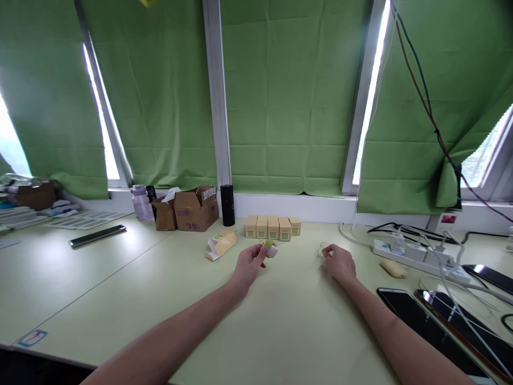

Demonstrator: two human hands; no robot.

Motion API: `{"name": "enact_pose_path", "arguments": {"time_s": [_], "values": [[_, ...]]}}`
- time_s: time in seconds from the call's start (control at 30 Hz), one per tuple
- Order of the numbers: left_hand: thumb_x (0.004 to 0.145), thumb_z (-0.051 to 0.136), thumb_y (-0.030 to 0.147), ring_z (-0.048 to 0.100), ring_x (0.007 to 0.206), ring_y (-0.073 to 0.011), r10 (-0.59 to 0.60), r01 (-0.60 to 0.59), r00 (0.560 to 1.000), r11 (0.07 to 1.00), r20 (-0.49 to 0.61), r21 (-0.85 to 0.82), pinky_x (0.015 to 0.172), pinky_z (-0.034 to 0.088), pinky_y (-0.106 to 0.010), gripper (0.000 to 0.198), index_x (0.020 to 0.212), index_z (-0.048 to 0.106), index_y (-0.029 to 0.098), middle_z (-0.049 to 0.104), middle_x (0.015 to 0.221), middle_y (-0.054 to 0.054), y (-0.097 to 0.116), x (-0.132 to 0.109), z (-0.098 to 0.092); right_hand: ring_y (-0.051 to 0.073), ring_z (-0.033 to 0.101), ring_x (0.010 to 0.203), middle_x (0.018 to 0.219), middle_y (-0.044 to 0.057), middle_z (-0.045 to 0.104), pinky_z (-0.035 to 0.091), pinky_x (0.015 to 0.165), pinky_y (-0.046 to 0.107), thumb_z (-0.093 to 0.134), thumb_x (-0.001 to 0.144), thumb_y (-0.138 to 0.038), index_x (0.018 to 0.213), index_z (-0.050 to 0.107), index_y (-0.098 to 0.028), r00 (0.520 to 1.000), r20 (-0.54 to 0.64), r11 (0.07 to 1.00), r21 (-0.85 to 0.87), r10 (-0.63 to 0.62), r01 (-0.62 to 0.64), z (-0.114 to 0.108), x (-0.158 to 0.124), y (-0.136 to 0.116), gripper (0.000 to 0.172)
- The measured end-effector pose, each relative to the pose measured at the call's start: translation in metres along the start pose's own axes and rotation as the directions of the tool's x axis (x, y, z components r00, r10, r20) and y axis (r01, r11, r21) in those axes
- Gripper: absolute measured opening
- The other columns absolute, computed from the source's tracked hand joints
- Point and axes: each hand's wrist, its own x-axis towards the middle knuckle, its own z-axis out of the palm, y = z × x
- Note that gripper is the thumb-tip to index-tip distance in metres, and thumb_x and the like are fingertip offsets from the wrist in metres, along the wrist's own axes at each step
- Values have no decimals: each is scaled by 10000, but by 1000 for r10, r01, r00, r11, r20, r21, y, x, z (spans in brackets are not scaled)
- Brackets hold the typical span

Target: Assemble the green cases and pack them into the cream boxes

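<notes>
My left hand point(249, 267) is closed in a pinch on a small white item with a green part point(271, 248), whose exact kind I cannot make out. Off to the right, the fingers of my right hand point(340, 263) are pressed together at a small clear or whitish thing point(321, 250), too small to name. Beyond my left hand, several small tan cardboard boxes point(273, 229) with green labels stand in a row. An opened carton of the same tan card point(222, 245) lies on its side to the left of that hand.
Brown cardboard boxes point(196, 209), a black cylinder point(227, 205) and a purple bottle point(141, 202) line the back of the table point(160, 299). Right of my right arm are a white power strip point(419, 259), cables, a beige object point(393, 268) and phones point(425, 321). Another phone point(98, 236) lies left.
</notes>
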Motion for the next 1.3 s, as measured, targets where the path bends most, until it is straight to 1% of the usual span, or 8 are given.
{"name": "enact_pose_path", "arguments": {"time_s": [0.13,0.33,0.37,0.43,0.5,0.63,0.83,1.3], "values": [[784,699,743,542,758,-157,-3,3,1000,1000,-13,-8,709,476,-290,642,1031,777,156,729,970,-82,-1,0,-1,314,665,1045,923,79,715,505,970,490,707,721,-385,805,644,-248,999,42,959,284,-28,15,6,-3,-15,173],[801,692,730,557,781,-173,22,-23,1000,1000,-21,-15,705,479,-292,618,1042,777,167,738,998,-87,0,0,0,273,743,988,1031,60,736,624,860,454,785,704,-642,1034,519,-272,987,138,755,655,-84,-27,9,-28,-45,562],[804,691,728,559,780,-175,31,-32,999,999,-24,-16,701,479,-292,612,1035,778,168,739,989,-87,1,0,0,273,750,985,1031,51,738,631,850,453,808,699,-638,1057,510,-277,982,160,713,700,-98,-43,8,-34,-51,589],[811,685,726,566,777,-179,52,-52,998,999,-32,-14,693,482,-291,604,1019,781,168,742,969,-85,2,-1,1,288,753,982,1006,44,741,632,839,461,908,657,-544,1082,522,-274,958,262,536,829,-117,-162,4,-47,-62,634],[818,677,727,572,776,-180,68,-69,997,998,-46,-9,692,488,-292,604,1016,783,167,747,968,-86,3,-1,2,280,748,965,1006,44,750,629,761,415,944,643,-496,1098,541,-269,941,315,478,850,-126,-221,1,-59,-72,649],[836,665,717,578,767,-168,89,-89,993,996,-77,-1,698,494,-291,596,1020,783,161,757,998,-86,4,-2,2,244,712,908,991,48,766,579,646,340,932,672,-510,1144,573,-263,915,357,471,850,-187,-236,1,-80,-86,643],[839,674,703,601,797,-178,138,-140,985,990,-106,-7,694,491,-283,587,1007,759,146,748,950,-80,6,-1,2,242,689,880,988,72,781,549,619,333,912,680,-564,1157,587,-265,870,413,520,822,-268,-231,10,-102,-94,650],[840,705,659,685,928,-246,174,-175,984,985,-46,-7,773,547,-321,534,1040,751,165,782,1026,-96,9,-5,5,235,677,825,918,54,764,509,568,304,916,652,-587,1103,556,-263,837,447,603,776,-316,-186,17,-111,-93,661]]}}
